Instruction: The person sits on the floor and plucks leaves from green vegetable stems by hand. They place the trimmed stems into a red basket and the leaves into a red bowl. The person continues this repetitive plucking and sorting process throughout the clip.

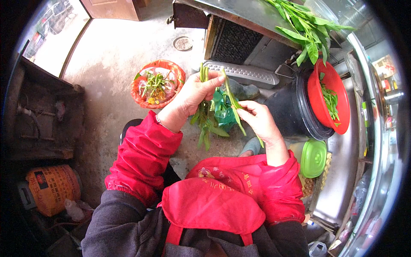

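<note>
My left hand [192, 93] grips a bunch of leafy green stems [204, 120], their cut ends pointing up and their leaves hanging down. Between my left thumb and my right fingers runs a single green stalk [230, 93], slanting down to the right. My right hand [258, 120] pinches this stalk at its leafy part. Below my hands is a green plastic bag [223, 110], partly hidden by the bunch. To the left of my left hand stands a bin lined with an orange-red bag [138, 93], with plant scraps [157, 84] inside.
A red plastic basin [342, 106] holding some leaves [330, 99] sits tilted on a black bucket [282, 102] at the right. More leafy stems [310, 35] overhang the metal counter [231, 14]. A green-lidded container [314, 159] stands near my right elbow; an orange printed sack [53, 189] lies lower left.
</note>
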`<state>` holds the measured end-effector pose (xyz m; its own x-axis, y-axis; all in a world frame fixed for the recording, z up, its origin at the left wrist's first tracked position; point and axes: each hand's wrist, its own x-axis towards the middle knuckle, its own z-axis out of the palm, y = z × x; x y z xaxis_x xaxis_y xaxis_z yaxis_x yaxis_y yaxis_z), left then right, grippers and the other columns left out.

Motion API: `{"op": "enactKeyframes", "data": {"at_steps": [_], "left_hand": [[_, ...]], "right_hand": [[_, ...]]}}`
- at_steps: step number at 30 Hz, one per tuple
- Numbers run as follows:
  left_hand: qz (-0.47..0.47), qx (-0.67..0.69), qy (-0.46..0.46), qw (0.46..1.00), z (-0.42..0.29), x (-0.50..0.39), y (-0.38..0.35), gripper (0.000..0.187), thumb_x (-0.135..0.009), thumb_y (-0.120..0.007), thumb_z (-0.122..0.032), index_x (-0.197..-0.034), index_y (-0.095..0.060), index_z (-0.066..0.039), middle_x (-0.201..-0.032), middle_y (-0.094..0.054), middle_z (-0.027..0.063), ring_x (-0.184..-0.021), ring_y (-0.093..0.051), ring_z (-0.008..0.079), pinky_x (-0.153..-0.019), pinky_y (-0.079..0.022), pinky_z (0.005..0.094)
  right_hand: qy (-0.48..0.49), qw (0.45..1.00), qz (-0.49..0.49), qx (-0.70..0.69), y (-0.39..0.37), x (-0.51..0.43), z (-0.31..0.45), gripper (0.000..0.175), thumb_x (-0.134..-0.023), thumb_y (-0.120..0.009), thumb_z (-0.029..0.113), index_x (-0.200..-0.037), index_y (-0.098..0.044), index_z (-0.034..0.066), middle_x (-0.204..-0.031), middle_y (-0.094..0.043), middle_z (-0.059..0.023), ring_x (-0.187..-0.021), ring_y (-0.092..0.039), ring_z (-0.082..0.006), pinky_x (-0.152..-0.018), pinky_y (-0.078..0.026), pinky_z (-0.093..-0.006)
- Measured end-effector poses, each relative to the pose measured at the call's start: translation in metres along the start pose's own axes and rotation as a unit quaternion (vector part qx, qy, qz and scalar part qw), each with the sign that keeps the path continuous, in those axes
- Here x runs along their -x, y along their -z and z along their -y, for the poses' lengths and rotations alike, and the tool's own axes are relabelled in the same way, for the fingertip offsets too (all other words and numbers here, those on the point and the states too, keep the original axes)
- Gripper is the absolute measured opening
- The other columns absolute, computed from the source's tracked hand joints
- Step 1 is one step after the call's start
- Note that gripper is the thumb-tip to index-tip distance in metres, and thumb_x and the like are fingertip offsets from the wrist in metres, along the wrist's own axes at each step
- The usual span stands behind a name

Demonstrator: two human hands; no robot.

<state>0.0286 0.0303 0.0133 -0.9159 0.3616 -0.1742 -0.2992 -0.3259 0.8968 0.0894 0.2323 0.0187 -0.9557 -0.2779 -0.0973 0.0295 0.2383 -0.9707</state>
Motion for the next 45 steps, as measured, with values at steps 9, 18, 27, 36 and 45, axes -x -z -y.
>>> {"op": "enactKeyframes", "data": {"at_steps": [9, 18, 27, 36, 45], "left_hand": [[0.018, -0.012, -0.002, 1.000, 0.002, 0.001, 0.001, 0.023, -0.080, -0.067, -0.031, -0.082, -0.061, -0.009, -0.058, -0.044, -0.0065, -0.047, -0.033, 0.0036, -0.044, -0.025, 0.0195], [0.120, 0.059, 0.115, 0.984, 0.013, 0.003, -0.007, 0.019, -0.082, -0.065, -0.026, -0.077, -0.059, -0.009, -0.054, -0.038, -0.0075, -0.045, -0.030, 0.0032, -0.043, -0.021, 0.0204], [0.106, -0.033, 0.115, 0.987, 0.014, 0.004, -0.011, 0.020, -0.078, -0.069, -0.025, -0.080, -0.059, -0.008, -0.059, -0.048, -0.0047, -0.047, -0.036, 0.0039, -0.043, -0.026, 0.0192], [0.094, -0.032, 0.096, 0.990, 0.015, 0.003, -0.014, 0.020, -0.078, -0.070, -0.021, -0.088, -0.057, -0.009, -0.069, -0.057, -0.0022, -0.048, -0.040, 0.0032, -0.041, -0.029, 0.0174], [0.037, -0.068, 0.066, 0.995, 0.014, 0.002, -0.007, 0.015, -0.079, -0.068, -0.021, -0.081, -0.057, -0.011, -0.066, -0.052, -0.0046, -0.049, -0.039, 0.0029, -0.043, -0.030, 0.0179]], "right_hand": [[-0.032, 0.997, 0.058, 0.051, 0.012, 0.002, 0.009, 0.017, -0.088, -0.054, 0.010, -0.097, -0.061, -0.0014, -0.088, -0.061, -0.0004, -0.081, -0.054, -0.0065, -0.075, -0.043, -0.0208], [0.043, 0.996, -0.020, -0.074, 0.010, -0.014, 0.005, 0.019, -0.089, -0.054, 0.013, -0.103, -0.055, 0.0007, -0.093, -0.062, -0.0060, -0.087, -0.058, -0.0123, -0.078, -0.045, -0.0256], [0.012, 0.998, -0.027, -0.054, 0.005, -0.017, 0.004, 0.011, -0.084, -0.057, 0.003, -0.094, -0.059, -0.0014, -0.082, -0.063, -0.0045, -0.076, -0.060, -0.0097, -0.069, -0.047, -0.0206], [0.012, 0.998, -0.055, -0.014, -0.008, -0.019, -0.011, 0.005, -0.082, -0.057, 0.003, -0.087, -0.056, 0.0022, -0.074, -0.057, 0.0007, -0.064, -0.050, -0.0040, -0.058, -0.041, -0.0188], [-0.022, 0.993, 0.011, 0.111, -0.008, -0.005, 0.010, 0.017, -0.077, -0.068, 0.012, -0.082, -0.053, 0.0041, -0.059, -0.038, 0.0068, -0.054, -0.033, -0.0030, -0.047, -0.029, -0.0218]]}}
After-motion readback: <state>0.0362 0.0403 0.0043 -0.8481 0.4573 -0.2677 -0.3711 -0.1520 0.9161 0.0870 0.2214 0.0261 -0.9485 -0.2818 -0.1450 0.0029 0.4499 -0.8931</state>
